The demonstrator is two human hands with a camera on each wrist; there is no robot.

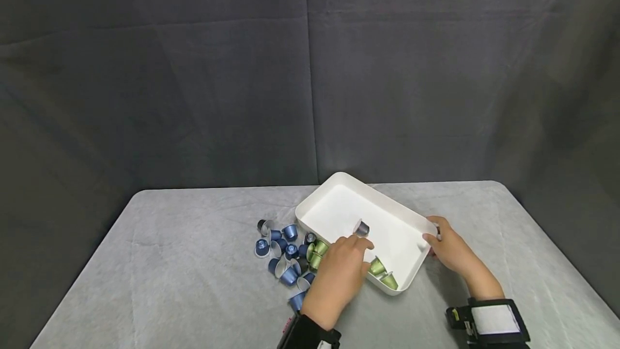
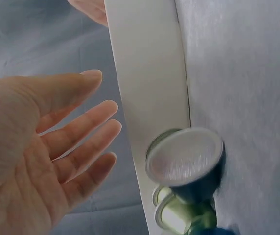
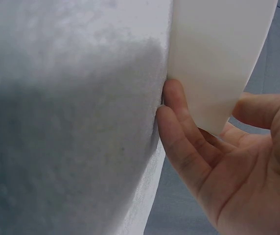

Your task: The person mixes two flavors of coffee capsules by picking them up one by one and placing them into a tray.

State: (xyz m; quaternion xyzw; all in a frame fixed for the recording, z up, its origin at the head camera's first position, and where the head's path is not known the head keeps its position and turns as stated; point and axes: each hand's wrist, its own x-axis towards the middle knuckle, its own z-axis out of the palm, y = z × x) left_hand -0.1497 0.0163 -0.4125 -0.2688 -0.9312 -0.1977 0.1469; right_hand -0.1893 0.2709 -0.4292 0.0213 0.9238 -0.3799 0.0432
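A white rectangular tray (image 1: pixel 340 203) lies askew on the table. My right hand (image 1: pixel 452 249) grips its right corner, with the thumb at the rim and the fingers against the outer wall, as the right wrist view shows. Over the tray's near side is my left hand (image 1: pixel 343 269), its fingers loosely spread and holding nothing in the left wrist view. Just beyond those fingertips a greyish-purple coffee capsule (image 1: pixel 361 228) sits in the tray. Two green coffee capsules (image 1: pixel 377 266) lie inside by the near wall, to the right of the left hand.
Left of the tray is a loose pile of blue coffee capsules (image 1: pixel 289 275), with a few black ones among them. Several green capsules (image 1: pixel 315 260) lie against the tray's outer wall, beside the left wrist. A grey cloth covers the table (image 1: pixel 194 263); a dark curtain hangs behind.
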